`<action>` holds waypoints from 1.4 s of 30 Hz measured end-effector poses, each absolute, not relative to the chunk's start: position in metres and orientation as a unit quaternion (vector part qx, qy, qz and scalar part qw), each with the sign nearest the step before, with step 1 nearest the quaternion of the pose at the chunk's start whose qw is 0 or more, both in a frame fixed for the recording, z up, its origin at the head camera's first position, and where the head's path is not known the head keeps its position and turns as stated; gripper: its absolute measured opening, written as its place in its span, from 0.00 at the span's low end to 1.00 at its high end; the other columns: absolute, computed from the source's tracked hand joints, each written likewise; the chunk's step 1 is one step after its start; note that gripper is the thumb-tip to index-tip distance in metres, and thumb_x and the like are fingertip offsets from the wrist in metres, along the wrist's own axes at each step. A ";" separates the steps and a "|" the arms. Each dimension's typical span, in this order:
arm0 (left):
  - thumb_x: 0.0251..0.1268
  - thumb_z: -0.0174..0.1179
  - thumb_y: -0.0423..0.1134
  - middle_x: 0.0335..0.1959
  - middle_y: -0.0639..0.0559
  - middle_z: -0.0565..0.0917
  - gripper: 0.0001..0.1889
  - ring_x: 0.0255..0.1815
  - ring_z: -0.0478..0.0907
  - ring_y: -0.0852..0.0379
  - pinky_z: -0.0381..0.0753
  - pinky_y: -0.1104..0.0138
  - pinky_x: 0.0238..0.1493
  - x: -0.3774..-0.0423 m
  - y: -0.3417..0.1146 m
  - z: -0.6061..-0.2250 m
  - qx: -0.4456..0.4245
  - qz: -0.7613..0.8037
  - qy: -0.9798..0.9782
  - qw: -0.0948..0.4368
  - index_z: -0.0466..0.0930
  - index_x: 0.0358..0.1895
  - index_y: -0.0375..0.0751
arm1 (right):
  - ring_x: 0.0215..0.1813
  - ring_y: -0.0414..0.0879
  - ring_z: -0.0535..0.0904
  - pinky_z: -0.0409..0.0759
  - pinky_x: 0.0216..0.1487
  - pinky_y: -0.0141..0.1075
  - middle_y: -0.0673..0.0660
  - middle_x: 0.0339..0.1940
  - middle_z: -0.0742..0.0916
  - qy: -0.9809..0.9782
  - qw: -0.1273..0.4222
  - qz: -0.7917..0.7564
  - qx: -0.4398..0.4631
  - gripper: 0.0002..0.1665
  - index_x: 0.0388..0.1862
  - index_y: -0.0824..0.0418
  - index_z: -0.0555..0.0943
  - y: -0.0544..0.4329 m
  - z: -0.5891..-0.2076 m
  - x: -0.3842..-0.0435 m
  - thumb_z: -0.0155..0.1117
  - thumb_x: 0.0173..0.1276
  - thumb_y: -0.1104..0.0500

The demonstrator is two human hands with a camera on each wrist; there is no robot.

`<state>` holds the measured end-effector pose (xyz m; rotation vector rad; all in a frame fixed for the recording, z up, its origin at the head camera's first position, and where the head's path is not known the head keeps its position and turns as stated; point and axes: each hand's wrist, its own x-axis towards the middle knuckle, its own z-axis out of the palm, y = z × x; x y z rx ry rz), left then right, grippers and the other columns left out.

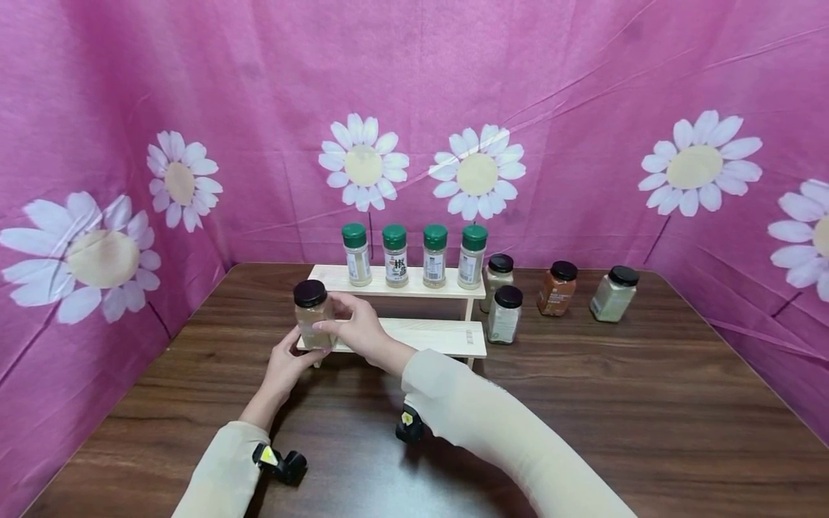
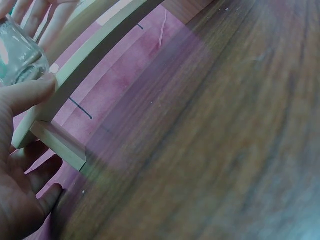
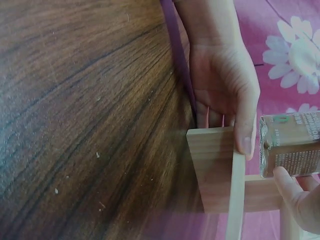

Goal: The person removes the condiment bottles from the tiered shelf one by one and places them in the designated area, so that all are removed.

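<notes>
While right hand [image 1: 356, 329] holds pale-brown, black-lidded jar [image 1: 312, 316], left hand [image 1: 285, 365] grips shelf [image 1: 424, 337]

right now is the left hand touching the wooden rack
Touching: the right wrist view shows the left hand gripping the wooden rack, thumb over its edge.

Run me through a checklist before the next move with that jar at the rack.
1. Grip of the right hand on the held jar: ok, thumb and fingers on it.
2. Held jar upright: ok, in the head view.
3. Tightness of its black lid: cannot tell.
4. Left hand on the lower shelf: ok, thumb over its left end.
5. Held jar seated: not ok; the right wrist view appears to show a gap beneath it.
6. Green-capped jars on the upper shelf: ok, all four upright.
</notes>
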<state>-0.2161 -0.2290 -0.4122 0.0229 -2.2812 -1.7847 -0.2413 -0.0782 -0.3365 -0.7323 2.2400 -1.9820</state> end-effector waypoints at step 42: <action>0.45 0.65 0.32 0.58 0.40 0.64 0.40 0.54 0.62 0.53 0.58 0.70 0.53 -0.215 -0.227 -0.408 0.030 -0.627 -0.773 0.091 0.55 0.64 0.38 | 0.48 0.49 0.72 0.71 0.45 0.38 0.59 0.44 0.79 0.706 0.099 -0.648 -0.270 0.31 0.56 0.64 0.68 0.050 -0.315 -0.210 0.64 0.52 0.65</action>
